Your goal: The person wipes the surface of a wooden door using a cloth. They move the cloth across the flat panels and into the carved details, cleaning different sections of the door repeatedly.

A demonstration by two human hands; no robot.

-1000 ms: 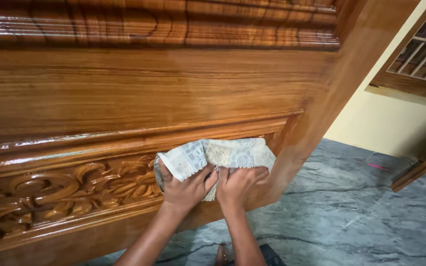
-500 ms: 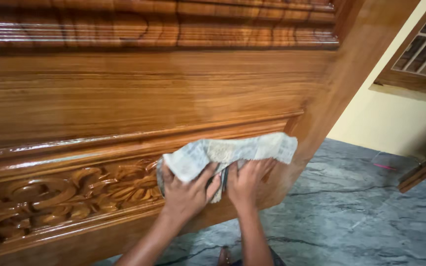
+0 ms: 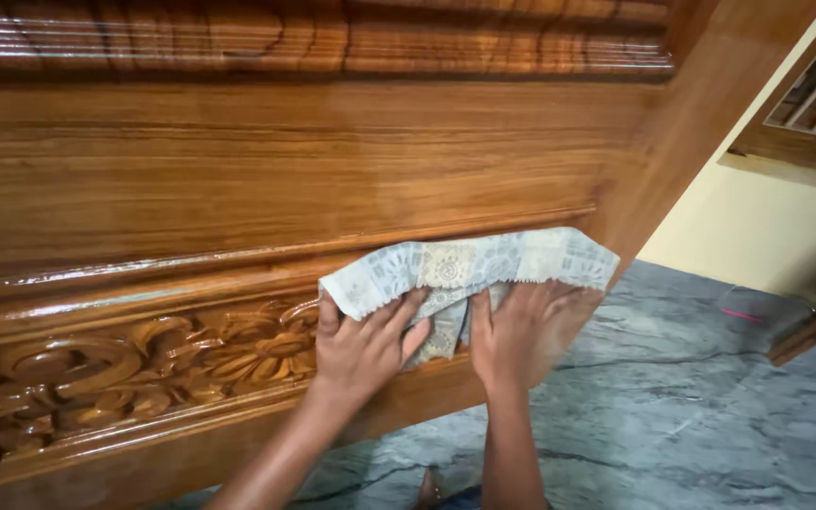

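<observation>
A pale patterned cloth (image 3: 469, 266) lies spread against the lower carved panel of a glossy wooden door (image 3: 285, 179). My left hand (image 3: 363, 348) presses flat on the cloth's left part, fingers apart, beside the carved floral relief (image 3: 144, 364). My right hand (image 3: 521, 331) presses on the cloth's right part near the door's right stile, slightly blurred. The cloth's top edge runs along the moulding above the carving.
Grey marbled floor (image 3: 691, 416) stretches to the right and below. A cream wall (image 3: 757, 222) stands behind, with a wooden window frame and grille (image 3: 805, 104) at the upper right. A dark wooden strip (image 3: 814, 331) leans at the right edge.
Both hands have slid the cloth to the right along the carved panel, and the cloth has spread wider toward the door's right stile.
</observation>
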